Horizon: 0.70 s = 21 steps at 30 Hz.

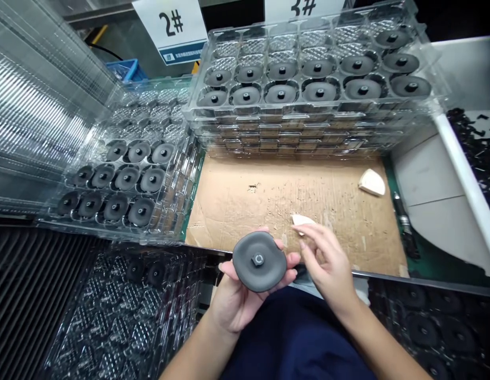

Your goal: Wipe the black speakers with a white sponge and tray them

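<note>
The left hand [233, 301] holds a round dark gray disc [245, 261] in its palm.

The disc lies almost flat, with a small nut in its middle facing up. It is round, so no side is longer, and the left hand's fingers curl up around its edge. The right hand [328, 264] is just to the right of the disc, with nothing in between. Its bent fingers touch or nearly touch a small white piece [302, 220], but I cannot tell if they grip it. Past them lie a cardboard sheet [269, 206] and a second white piece [371, 182]. Clear plastic trays [308, 119] of more discs stand ahead and to the left.
</note>
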{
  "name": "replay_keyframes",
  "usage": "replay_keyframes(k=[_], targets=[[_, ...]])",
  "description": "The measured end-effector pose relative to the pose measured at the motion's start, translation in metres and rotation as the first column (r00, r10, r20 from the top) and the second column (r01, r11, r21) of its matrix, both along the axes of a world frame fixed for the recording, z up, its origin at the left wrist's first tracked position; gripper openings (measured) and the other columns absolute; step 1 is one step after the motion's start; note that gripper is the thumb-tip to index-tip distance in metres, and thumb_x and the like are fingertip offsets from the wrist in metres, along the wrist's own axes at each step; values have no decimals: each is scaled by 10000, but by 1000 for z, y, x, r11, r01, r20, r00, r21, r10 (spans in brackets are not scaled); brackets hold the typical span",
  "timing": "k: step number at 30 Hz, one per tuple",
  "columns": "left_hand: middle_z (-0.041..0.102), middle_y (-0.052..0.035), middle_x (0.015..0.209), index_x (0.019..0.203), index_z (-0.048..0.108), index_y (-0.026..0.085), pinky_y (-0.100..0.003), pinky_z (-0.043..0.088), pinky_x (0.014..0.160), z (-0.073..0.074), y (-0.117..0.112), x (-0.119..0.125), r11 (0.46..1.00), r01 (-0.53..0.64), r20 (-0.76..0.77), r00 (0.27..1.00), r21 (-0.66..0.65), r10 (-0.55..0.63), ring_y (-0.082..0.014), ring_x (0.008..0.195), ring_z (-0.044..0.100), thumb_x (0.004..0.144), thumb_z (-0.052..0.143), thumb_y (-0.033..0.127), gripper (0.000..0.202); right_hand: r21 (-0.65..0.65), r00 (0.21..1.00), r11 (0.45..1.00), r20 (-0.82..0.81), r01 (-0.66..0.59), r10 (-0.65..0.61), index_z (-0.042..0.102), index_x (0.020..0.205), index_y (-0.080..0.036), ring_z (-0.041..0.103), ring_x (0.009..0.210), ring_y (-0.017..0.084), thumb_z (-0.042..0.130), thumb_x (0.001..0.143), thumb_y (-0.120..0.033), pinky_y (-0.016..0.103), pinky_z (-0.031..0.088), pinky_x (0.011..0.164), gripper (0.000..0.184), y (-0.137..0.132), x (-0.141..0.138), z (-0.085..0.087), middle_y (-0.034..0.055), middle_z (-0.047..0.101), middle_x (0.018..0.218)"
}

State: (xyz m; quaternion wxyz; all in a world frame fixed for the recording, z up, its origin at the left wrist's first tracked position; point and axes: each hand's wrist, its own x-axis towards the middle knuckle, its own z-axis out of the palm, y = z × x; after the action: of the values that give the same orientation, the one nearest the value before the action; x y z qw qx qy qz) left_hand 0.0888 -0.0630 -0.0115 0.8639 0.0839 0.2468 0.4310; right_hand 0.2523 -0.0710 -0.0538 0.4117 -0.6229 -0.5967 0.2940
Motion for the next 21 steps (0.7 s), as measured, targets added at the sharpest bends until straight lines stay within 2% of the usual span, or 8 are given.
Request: replay_keyframes(k=[3, 5, 7, 9, 10, 12, 16, 21], targets=[[665, -12, 1114, 1147, 611, 343, -341, 553, 828, -1, -3, -1, 997, -2, -75, 997, 80, 8, -248, 990, 668, 679, 626, 607, 538, -45, 987, 992, -118, -118, 111, 652, 1030, -210, 596, 850, 169, 457, 899, -214, 282, 506, 667, 235, -5, -5, 0, 73, 616, 982], [634, -38, 1187, 1226, 553, 365, -369, 550, 821, -5, -6, -3, 968, -8, -221, 973, 250, 66, -259, 983, 668, 740, 587, 580, 532, -56, 981, 990, -149, -132, 122, 664, 998, -202, 605, 826, 164, 459, 896, -220, 281, 510, 675, 230, -7, -7, -4, 69, 633, 956], [584, -37, 1265, 1303, 459, 416, -393, 503, 899, -9, -7, -6, 843, 75, -458, 863, 532, 213, -255, 1051, 630, 772, 651, 423, 565, -68, 982, 990, -152, -127, 115, 675, 966, -199, 611, 836, 169, 470, 894, -224, 279, 512, 683, 220, -9, -6, -8, 66, 639, 930], [551, -19, 1292, 1373, 295, 485, -407, 428, 981, -12, -6, -7, 628, 273, -605, 687, 729, 403, -242, 1131, 567, 719, 733, 188, 841, -79, 986, 992, -147, -97, 84, 676, 968, -193, 604, 841, 167, 479, 894, -229, 269, 510, 666, 214, -12, -4, -7, 77, 617, 961], [548, -17, 1280, 1397, 191, 503, -413, 405, 997, -13, -5, -8, 542, 362, -630, 618, 758, 469, -235, 1149, 544, 686, 742, 102, 986, -85, 989, 994, -140, -64, 52, 669, 995, -191, 594, 814, 157, 487, 893, -232, 262, 506, 648, 213, -13, -2, -5, 84, 595, 995], [549, -38, 1244, 1421, 15, 483, -425, 406, 982, -13, -2, -8, 456, 462, -649, 554, 761, 522, -230, 1129, 542, 663, 734, 39, 1135, -92, 987, 995, -155, 26, -40, 640, 1062, -197, 561, 739, 126, 513, 888, -237, 250, 497, 623, 219, -17, 1, 2, 86, 546, 1050], [559, -93, 1218, 1444, -25, 387, -425, 423, 946, -13, 1, -8, 449, 491, -666, 533, 746, 522, -242, 1087, 564, 671, 729, 50, 1131, -102, 933, 993, -346, 66, -98, 601, 1107, -247, 537, 674, 100, 578, 869, -237, 222, 491, 634, 240, -22, 5, 25, 25, 566, 912], [607, -87, 1170, 1456, 80, 328, -424, 408, 963, -18, -3, -14, 609, 386, -678, 637, 692, 366, -248, 1058, 578, 663, 769, 161, 1064, -201, 842, 943, -525, -266, 126, 557, 1180, -262, 597, 720, 113, 595, 868, -254, 222, 488, 665, 315, -17, 7, 47, 0, 638, 815]])
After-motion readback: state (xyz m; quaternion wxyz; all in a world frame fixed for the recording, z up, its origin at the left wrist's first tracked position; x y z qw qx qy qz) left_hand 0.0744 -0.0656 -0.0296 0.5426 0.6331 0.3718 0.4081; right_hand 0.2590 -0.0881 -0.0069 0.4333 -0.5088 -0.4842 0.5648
